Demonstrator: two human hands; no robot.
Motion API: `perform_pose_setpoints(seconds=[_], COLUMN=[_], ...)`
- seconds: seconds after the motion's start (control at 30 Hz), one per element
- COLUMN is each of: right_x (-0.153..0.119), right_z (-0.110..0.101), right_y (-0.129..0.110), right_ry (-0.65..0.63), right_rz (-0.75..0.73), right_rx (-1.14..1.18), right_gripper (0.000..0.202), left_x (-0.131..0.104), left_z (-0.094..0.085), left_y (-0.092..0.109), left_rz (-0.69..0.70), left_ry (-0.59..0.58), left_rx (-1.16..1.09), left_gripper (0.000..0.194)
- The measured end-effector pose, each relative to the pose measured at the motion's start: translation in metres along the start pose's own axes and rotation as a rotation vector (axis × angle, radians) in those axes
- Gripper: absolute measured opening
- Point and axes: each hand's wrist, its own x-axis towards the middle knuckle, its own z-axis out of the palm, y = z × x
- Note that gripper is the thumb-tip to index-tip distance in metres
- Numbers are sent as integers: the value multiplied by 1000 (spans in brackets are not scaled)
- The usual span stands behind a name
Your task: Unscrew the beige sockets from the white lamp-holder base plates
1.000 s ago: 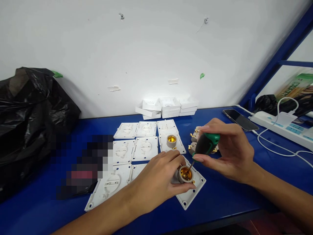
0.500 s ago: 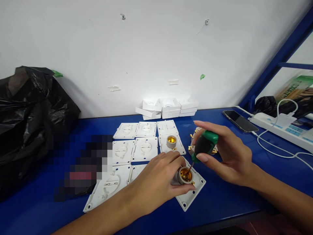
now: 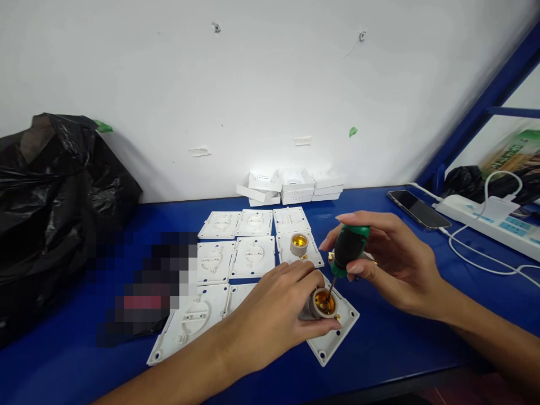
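My left hand (image 3: 287, 309) is closed around a lamp socket (image 3: 324, 304) with a grey rim and a brass-coloured inside. This socket sits on a white square base plate (image 3: 343, 332), turned cornerwise on the table. In my right hand (image 3: 392, 259) is a short screwdriver with a green and black handle (image 3: 350, 247), tilted, its shaft reaching down into the socket. Thumb and fingers grip the handle from both sides. Just behind, a second lamp socket (image 3: 299, 245) rests on another white plate. Brass-coloured parts beyond my right hand are mostly hidden by it.
Several white square plates (image 3: 253, 256) lie in rows on the blue table (image 3: 379, 360). White box-like covers (image 3: 295, 185) are stacked against the wall. A black plastic bag (image 3: 63, 208) fills the left. At right are a phone (image 3: 417, 209), a power strip (image 3: 506, 225) and white cables.
My right hand's fingers have shifted around the screwdriver handle, which now stands slightly more upright. My left hand keeps its hold on the socket. The whole view has shifted slightly.
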Motion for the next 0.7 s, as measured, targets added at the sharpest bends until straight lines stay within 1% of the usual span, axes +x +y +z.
perform_pose_setpoints(seconds=[0.03,0.13,0.2,0.27,0.37,0.43,0.6,0.7], right_x=[0,0,-1,-2,-3,-3,-3,-2], right_z=[1,3,4,3,0,-3,-4,-2], right_y=[0,4,5,5,4,4,8,10], right_ry=[16,122,146,99,16,21,140,206], right_rz=[-7,-55,-79,-59,11,16,-120,-159], right_rx=[-3,-44,-67,-84,-126,-153,-186,-212], right_gripper=[60,67,71,71,66,65,68,67], left_x=[0,-1,-1,-1,0,0,-1,-1], left_z=[1,4,4,3,0,-1,2,3], left_y=[-1,-3,-3,-2,0,1,-1,-3], left_rz=[5,26,28,16,-7,-10,-5,-8], left_ry=[5,33,36,22,-6,-12,10,14], left_rx=[1,7,9,3,-7,-5,10,18], left_gripper=[34,38,39,38,34,35,39,40])
